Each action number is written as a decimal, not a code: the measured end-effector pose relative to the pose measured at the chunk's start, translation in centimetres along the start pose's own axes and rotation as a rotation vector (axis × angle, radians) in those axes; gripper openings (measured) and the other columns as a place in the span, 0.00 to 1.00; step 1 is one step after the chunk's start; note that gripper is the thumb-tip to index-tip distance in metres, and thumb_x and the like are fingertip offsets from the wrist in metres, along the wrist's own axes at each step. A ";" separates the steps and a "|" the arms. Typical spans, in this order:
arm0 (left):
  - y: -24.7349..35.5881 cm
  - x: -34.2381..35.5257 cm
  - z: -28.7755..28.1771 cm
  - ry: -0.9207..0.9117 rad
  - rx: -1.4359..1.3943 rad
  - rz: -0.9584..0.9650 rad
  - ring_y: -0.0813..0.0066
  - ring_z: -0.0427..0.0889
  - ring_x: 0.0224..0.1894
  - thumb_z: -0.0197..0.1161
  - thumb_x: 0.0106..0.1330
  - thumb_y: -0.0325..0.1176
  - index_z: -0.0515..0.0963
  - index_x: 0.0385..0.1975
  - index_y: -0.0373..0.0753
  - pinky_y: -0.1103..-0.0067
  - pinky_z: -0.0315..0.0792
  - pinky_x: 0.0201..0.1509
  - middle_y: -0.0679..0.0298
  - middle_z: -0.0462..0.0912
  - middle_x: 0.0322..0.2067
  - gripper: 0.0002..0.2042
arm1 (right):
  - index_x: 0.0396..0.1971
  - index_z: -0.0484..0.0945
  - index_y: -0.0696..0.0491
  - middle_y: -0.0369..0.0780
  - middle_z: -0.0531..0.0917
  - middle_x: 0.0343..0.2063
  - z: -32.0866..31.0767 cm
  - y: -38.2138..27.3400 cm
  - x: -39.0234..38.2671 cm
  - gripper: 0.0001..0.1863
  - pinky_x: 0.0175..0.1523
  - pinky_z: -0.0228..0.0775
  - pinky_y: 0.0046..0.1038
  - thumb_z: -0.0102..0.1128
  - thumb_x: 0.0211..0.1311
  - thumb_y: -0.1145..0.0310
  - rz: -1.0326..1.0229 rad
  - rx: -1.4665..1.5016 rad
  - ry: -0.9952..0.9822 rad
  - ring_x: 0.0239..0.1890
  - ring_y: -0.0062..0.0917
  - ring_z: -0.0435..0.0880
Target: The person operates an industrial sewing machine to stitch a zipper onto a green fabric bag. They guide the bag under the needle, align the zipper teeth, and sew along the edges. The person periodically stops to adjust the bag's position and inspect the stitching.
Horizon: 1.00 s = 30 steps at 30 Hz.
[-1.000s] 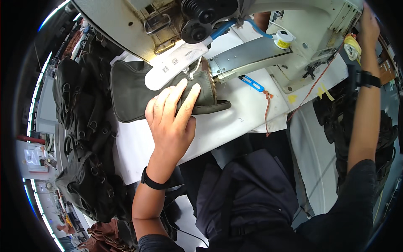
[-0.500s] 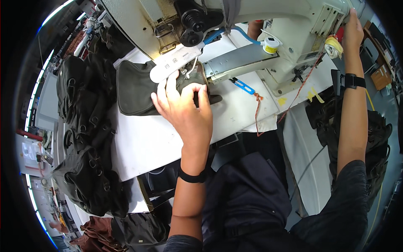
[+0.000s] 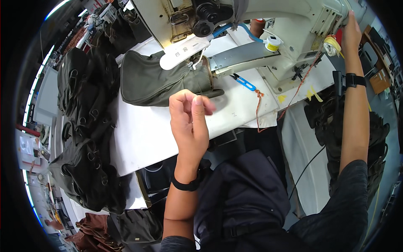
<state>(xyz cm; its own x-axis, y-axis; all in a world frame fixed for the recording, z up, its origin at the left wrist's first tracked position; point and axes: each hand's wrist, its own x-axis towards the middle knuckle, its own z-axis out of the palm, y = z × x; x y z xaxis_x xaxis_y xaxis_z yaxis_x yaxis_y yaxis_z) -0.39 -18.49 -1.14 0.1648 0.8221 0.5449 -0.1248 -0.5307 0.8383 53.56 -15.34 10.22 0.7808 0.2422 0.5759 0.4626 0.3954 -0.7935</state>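
Observation:
My left hand (image 3: 189, 119) hovers over the near table edge, apart from the bag, its fingers curled in and the thumb bent against them. Whatever they may pinch is too small or hidden to make out. Up at the right end of the sewing machine (image 3: 289, 38), my right hand (image 3: 351, 37) grips the handwheel (image 3: 346, 9); its fingers are partly hidden. A dark olive fabric bag (image 3: 155, 80) lies on its side on the white table, its open end with a zipper (image 3: 208, 72) around the machine's narrow arm (image 3: 241, 59), under the needle area.
Blue thread snips (image 3: 244, 82) with an orange cord lie right of the bag. A brown thread cone (image 3: 257, 27) stands behind the arm. Olive bags (image 3: 86, 138) pile up at the left, more (image 3: 361, 143) hang at the right. Brown bags (image 3: 97, 233) lie lower left.
My left hand has left the bag, drawn back toward me and curled its fingers. The bag now shows more fully. My right hand stays at the handwheel.

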 end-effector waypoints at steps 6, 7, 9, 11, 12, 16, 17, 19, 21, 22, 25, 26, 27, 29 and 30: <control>-0.5 0.7 -2.1 0.110 0.445 -0.045 0.90 0.62 0.23 0.61 0.78 0.28 0.74 0.45 0.36 0.85 0.59 0.28 0.75 0.66 0.19 0.04 | 0.61 0.81 0.61 0.39 0.84 0.42 -0.2 -1.3 -0.3 0.36 0.47 0.74 0.25 0.60 0.74 0.41 -0.022 -0.076 -0.005 0.38 0.21 0.79; -0.3 1.0 -2.1 0.131 0.540 -0.025 0.90 0.59 0.22 0.64 0.77 0.28 0.76 0.45 0.36 0.85 0.57 0.27 0.76 0.64 0.18 0.05 | 0.61 0.81 0.61 0.39 0.84 0.42 0.3 -1.4 -1.1 0.36 0.47 0.74 0.25 0.60 0.74 0.41 -0.010 -0.060 -0.017 0.38 0.20 0.79; 0.5 1.3 -2.0 0.139 0.719 0.009 0.79 0.66 0.18 0.71 0.70 0.30 0.79 0.43 0.38 0.79 0.62 0.25 0.69 0.66 0.16 0.08 | 0.57 0.83 0.62 0.40 0.86 0.43 0.6 -1.3 -2.0 0.32 0.49 0.75 0.26 0.62 0.74 0.46 -0.012 -0.054 -0.026 0.42 0.21 0.82; 0.1 2.2 -1.6 0.116 0.924 0.020 0.69 0.71 0.17 0.73 0.68 0.32 0.80 0.41 0.39 0.73 0.65 0.25 0.65 0.69 0.14 0.09 | 0.54 0.82 0.63 0.39 0.87 0.44 -2.1 -0.4 -1.9 0.25 0.50 0.77 0.25 0.64 0.75 0.53 -0.231 -0.293 -0.001 0.46 0.21 0.84; 0.1 2.6 -1.7 0.076 0.938 -0.044 0.56 0.76 0.20 0.73 0.66 0.34 0.81 0.39 0.41 0.66 0.68 0.27 0.61 0.73 0.15 0.08 | 0.54 0.82 0.62 0.38 0.85 0.39 -2.3 -2.1 -4.8 0.22 0.47 0.74 0.23 0.62 0.77 0.57 -0.298 -0.131 0.073 0.42 0.18 0.82; 1.2 3.0 -1.8 0.015 0.894 -0.115 0.58 0.74 0.18 0.72 0.67 0.33 0.81 0.35 0.41 0.66 0.66 0.26 0.62 0.72 0.14 0.06 | 0.44 0.83 0.61 0.41 0.86 0.39 -2.1 -8.0 -22.0 0.13 0.52 0.78 0.28 0.55 0.79 0.67 -0.599 -0.286 -0.166 0.45 0.25 0.85; 1.2 2.9 -1.8 0.018 0.863 -0.114 0.66 0.69 0.18 0.72 0.68 0.32 0.81 0.34 0.39 0.70 0.63 0.25 0.65 0.68 0.14 0.06 | 0.44 0.83 0.61 0.42 0.87 0.39 0.1 -8.1 -26.2 0.09 0.50 0.80 0.28 0.60 0.75 0.71 -0.583 -0.214 -0.411 0.42 0.26 0.86; 1.4 2.6 -2.4 0.040 0.798 -0.112 0.82 0.57 0.18 0.71 0.69 0.29 0.81 0.32 0.35 0.77 0.56 0.24 0.70 0.61 0.14 0.07 | 0.45 0.84 0.59 0.43 0.87 0.38 5.9 -9.4 -33.3 0.11 0.42 0.81 0.29 0.71 0.64 0.77 -0.370 0.013 -0.780 0.34 0.29 0.87; 2.2 2.3 -2.5 0.045 0.803 -0.127 0.86 0.55 0.20 0.71 0.69 0.29 0.81 0.32 0.35 0.79 0.53 0.24 0.73 0.58 0.14 0.07 | 0.44 0.83 0.55 0.40 0.84 0.32 10.4 -8.6 -35.7 0.11 0.34 0.77 0.32 0.72 0.64 0.71 -0.426 0.006 -0.763 0.30 0.31 0.85; 2.3 2.1 -2.6 0.042 0.806 -0.129 0.86 0.55 0.20 0.71 0.69 0.29 0.81 0.32 0.35 0.79 0.53 0.24 0.73 0.58 0.14 0.07 | 0.43 0.82 0.54 0.39 0.83 0.29 11.6 -8.9 -36.1 0.11 0.33 0.76 0.32 0.72 0.64 0.70 -0.396 -0.084 -0.761 0.28 0.31 0.84; 2.6 1.4 -2.9 0.034 0.768 -0.173 0.86 0.55 0.20 0.71 0.69 0.29 0.81 0.33 0.35 0.80 0.52 0.24 0.74 0.59 0.14 0.06 | 0.42 0.80 0.54 0.39 0.82 0.29 13.2 -8.4 -36.6 0.11 0.33 0.76 0.33 0.72 0.63 0.70 -0.089 -0.064 -0.793 0.27 0.31 0.83; 2.6 1.2 -3.1 0.027 0.762 -0.184 0.86 0.55 0.20 0.71 0.69 0.29 0.81 0.33 0.35 0.80 0.52 0.24 0.74 0.59 0.14 0.06 | 0.41 0.80 0.53 0.38 0.81 0.30 13.1 -8.4 -36.5 0.10 0.33 0.76 0.33 0.71 0.63 0.72 -0.184 -0.114 -0.768 0.26 0.32 0.83; 2.8 0.8 -3.5 0.024 0.763 -0.201 0.86 0.55 0.20 0.71 0.70 0.29 0.81 0.33 0.35 0.80 0.51 0.24 0.74 0.59 0.14 0.06 | 0.41 0.80 0.53 0.38 0.82 0.30 13.1 -8.7 -36.6 0.10 0.33 0.76 0.34 0.71 0.63 0.72 -0.257 -0.131 -0.760 0.26 0.32 0.83; 2.9 0.3 -3.8 0.026 0.750 -0.214 0.86 0.55 0.19 0.70 0.70 0.29 0.81 0.34 0.35 0.80 0.52 0.24 0.74 0.59 0.14 0.05 | 0.41 0.80 0.52 0.38 0.82 0.30 13.3 -9.2 -36.7 0.09 0.33 0.76 0.34 0.70 0.64 0.72 -0.405 -0.167 -0.739 0.27 0.33 0.84; 2.6 0.0 -3.8 0.014 0.736 -0.208 0.86 0.55 0.19 0.70 0.70 0.28 0.81 0.34 0.35 0.79 0.52 0.24 0.74 0.59 0.14 0.05 | 0.41 0.79 0.52 0.38 0.82 0.30 13.3 -9.1 -36.7 0.09 0.33 0.76 0.34 0.69 0.64 0.72 -0.432 -0.172 -0.753 0.28 0.33 0.84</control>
<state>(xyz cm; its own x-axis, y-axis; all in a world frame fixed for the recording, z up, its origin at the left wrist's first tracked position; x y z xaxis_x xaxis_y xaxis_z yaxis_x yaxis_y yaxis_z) -4.48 -19.12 0.96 0.1012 0.9199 0.3788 0.5923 -0.3616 0.7200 15.12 -15.99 -1.04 0.0672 0.6457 0.7606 0.7572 0.4634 -0.4603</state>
